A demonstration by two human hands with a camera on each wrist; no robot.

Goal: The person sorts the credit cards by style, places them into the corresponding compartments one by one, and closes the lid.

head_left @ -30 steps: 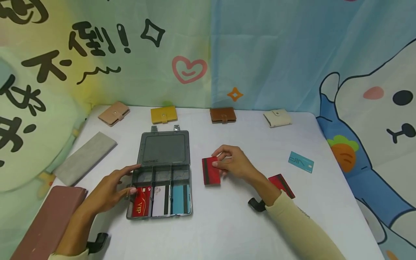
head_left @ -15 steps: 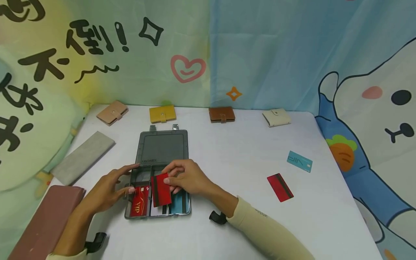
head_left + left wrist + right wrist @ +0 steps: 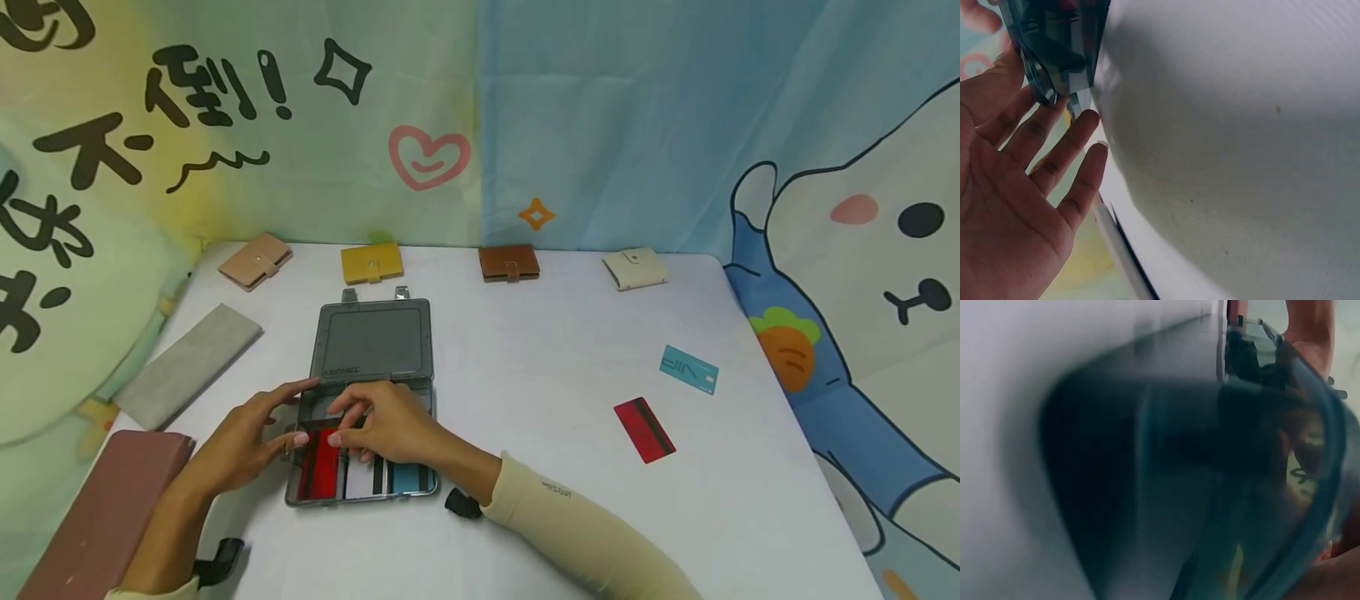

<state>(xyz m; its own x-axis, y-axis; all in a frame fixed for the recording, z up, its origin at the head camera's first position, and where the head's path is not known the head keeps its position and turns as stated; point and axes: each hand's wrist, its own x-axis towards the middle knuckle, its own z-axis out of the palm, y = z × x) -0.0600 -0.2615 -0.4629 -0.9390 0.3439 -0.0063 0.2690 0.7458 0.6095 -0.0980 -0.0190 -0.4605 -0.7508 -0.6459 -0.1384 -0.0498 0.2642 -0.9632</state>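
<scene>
In the head view my left hand (image 3: 251, 442) rests at the left side of the dark, see-through compartment box (image 3: 375, 497), thumb and forefinger touching it. The left wrist view shows this hand's other fingers (image 3: 1063, 153) extended. My right hand (image 3: 390, 421) is over the box, thumb and forefinger apart, the thumb at the upper right of a red card (image 3: 324, 467) with a dark stripe. This card lies in the front left compartment. Beside it are a white card (image 3: 360, 478) and a blue card (image 3: 407, 477). The right wrist view is blurred and mostly filled by the box's wall.
Another red striped card (image 3: 645, 430) and a teal card (image 3: 689, 369) lie at right. Along the back stand beige (image 3: 255, 261), yellow (image 3: 372, 262), brown (image 3: 509, 262) and cream (image 3: 636, 268) small wallets. Grey (image 3: 191, 365) and dusty-pink (image 3: 112, 508) long cases lie at left.
My right hand has moved left from the table to the box with the red striped card. That card now lies in the front left compartment, covering the VIP card. My left hand has stayed put.
</scene>
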